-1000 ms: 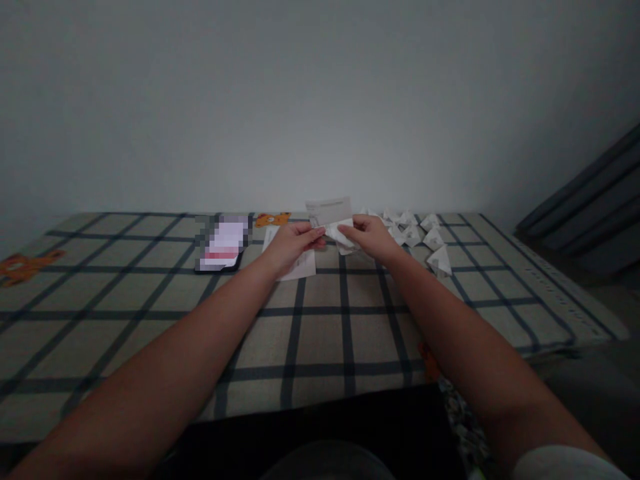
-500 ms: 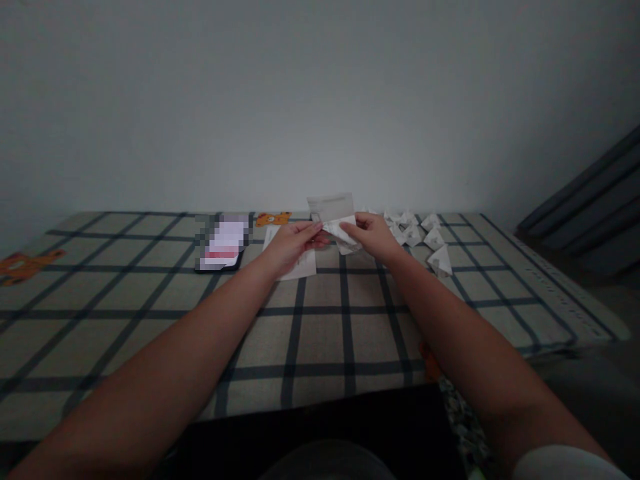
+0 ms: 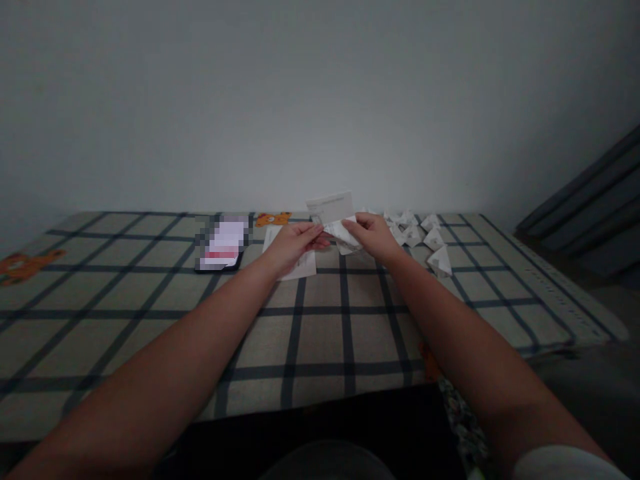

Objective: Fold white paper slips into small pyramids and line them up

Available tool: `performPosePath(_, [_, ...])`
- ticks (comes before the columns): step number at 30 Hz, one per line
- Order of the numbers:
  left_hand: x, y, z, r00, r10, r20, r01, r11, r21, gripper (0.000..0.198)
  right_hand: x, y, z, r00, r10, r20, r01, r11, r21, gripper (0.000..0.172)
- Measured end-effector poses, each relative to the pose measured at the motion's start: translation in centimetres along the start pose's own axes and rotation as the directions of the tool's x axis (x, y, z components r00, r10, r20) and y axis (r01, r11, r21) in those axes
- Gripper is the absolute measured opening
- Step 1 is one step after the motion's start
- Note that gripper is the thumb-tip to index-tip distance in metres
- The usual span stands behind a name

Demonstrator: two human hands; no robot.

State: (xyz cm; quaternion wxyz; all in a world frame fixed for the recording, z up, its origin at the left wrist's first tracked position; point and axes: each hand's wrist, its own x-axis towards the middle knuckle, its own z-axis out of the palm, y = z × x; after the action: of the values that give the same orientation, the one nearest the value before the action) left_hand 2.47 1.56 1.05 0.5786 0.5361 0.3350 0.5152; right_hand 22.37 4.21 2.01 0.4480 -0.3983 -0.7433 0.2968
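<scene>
Both hands meet above the far middle of the checked bed cover (image 3: 150,287), pinching one small white slip of paper (image 3: 334,212) that is partly folded. My left hand (image 3: 293,243) grips its left lower edge with thumb and fingers closed. My right hand (image 3: 373,235) pinches the right side, where the paper is creased into a point. The slip's upper flap stands upright above the fingers. A flat white sheet (image 3: 300,263) lies on the cover just under my left hand.
Several folded white paper triangles (image 3: 423,237) lie scattered at the far right. A dark phone (image 3: 223,245) with a lit screen rests to the left of the hands. Orange bear prints (image 3: 273,218) mark the cover. A plain wall rises behind, and dark slats lean at the far right.
The hands and paper have hardly moved; the upright flap has tilted slightly and the fingers have shifted a little along the fold.
</scene>
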Motion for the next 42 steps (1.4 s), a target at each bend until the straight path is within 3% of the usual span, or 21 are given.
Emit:
performPosePath(18, [0.0,0.0,0.0,1.000,0.003,0.001,-0.003,1.000,0.027,0.031,0.0,-0.2,0.0,0.996,-0.088,-0.035,0.079,0.976,-0.201,0.038])
performPosePath(27, [0.2,-0.4,-0.2,0.998,-0.057,-0.020,0.058,0.996,0.069,0.029,-0.2,-1.0,0.0,0.995,-0.094,0.015,0.095,0.961,-0.260,0.040])
performPosePath(37, [0.1,-0.8,-0.1,0.994,0.081,-0.076,-0.069,0.986,0.155,0.030,-0.6,-1.5,0.2,0.989,-0.119,0.083,0.133,0.972,-0.192,0.036])
performPosePath(42, [-0.1,0.3,0.5,0.989,0.072,-0.132,-0.084,0.993,-0.087,0.025,-0.7,-1.7,-0.1,0.989,-0.149,-0.023,0.150,0.988,0.046,0.047])
